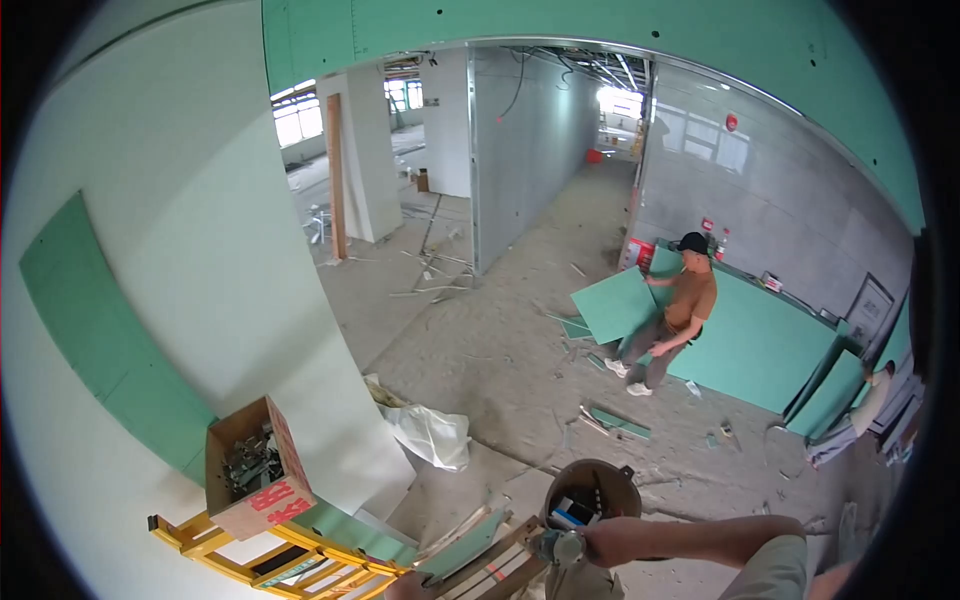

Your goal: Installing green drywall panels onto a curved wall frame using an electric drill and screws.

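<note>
And there was the left hand (405,588), cut to a sliver by the lower edge, its grip unreadable! The right hand (603,546) met a round metallic tool (566,547), its fingers mostly hidden. Down in the bucket (622,486), the forearm (690,540) blocked part of the contents. The yellow ladder (205,545) ran out of view below; the dark metal pieces (252,466) were too jumbled to tell apart. Far right, green boards (828,392) half covered a second worker (866,408).
</note>
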### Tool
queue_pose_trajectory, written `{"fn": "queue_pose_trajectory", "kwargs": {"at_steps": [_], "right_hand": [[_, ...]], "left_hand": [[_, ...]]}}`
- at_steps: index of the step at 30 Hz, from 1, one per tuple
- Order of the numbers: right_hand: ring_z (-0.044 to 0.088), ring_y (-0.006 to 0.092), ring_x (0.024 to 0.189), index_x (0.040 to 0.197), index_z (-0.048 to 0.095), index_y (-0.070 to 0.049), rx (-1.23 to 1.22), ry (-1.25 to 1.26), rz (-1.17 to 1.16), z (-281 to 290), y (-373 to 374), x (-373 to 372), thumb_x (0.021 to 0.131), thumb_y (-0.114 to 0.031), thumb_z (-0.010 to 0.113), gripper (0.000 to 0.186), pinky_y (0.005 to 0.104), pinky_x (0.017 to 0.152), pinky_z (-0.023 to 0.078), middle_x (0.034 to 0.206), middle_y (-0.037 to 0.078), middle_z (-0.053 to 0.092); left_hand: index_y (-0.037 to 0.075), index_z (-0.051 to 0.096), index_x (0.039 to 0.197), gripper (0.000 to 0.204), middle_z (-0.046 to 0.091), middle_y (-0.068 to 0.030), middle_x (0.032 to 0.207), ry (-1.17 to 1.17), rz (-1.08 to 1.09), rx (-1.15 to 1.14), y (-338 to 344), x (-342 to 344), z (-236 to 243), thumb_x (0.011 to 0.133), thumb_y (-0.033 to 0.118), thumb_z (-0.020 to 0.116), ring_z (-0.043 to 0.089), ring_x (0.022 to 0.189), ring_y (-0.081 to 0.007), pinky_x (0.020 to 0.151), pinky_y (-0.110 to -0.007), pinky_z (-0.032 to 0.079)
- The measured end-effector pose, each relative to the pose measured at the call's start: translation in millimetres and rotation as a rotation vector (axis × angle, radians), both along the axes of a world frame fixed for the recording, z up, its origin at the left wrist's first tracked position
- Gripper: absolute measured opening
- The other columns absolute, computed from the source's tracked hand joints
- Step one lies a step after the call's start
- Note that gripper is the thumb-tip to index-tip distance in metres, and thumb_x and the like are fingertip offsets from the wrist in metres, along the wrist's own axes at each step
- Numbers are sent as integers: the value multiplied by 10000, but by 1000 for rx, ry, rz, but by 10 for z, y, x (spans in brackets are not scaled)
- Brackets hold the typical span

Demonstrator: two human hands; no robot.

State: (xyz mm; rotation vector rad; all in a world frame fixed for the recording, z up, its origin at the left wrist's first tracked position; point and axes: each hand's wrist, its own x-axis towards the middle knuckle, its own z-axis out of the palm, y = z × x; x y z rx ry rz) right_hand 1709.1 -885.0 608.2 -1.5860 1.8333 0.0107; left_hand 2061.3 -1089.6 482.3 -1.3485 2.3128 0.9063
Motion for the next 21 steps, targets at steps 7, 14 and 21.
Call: {"fn": "queue_pose_trajectory", "kwargs": {"at_steps": [7, 14, 21], "right_hand": [[675, 426, 755, 1247, 482, -32, 198, -196, 151, -1246, 221, -304, 939, -230, 536, 370, 512, 634, 526, 916, 242, 696], [671, 438, 757, 1222, 465, -35, 171, -363, 134, -1600, 288, -440, 952, -215, 529, 330, 523, 649, 524, 920, 252, 685], [674, 454, 759, 1175, 448, -43, 107, -157, 143, -58, -147, -163, 959, -200, 526, 278, 554, 616, 495, 882, 260, 679]], "left_hand": [[52, 642, 1243, 467, 678, -191, 1140, 5, 53, 199, -57, 182, -433, 948, 413, 648, 645, 1031, -285, 875, -409, 510], [94, 639, 1255, 474, 670, -146, 1184, -105, -175, 140, -186, 345, -708, 875, 375, 680, 644, 1013, -323, 892, -421, 513], [107, 670, 1053, 187, 689, -121, 1077, -98, -147, -149, -10, 31, 10, 939, 145, 527, 669, 945, -333, 837, -435, 562]]}}
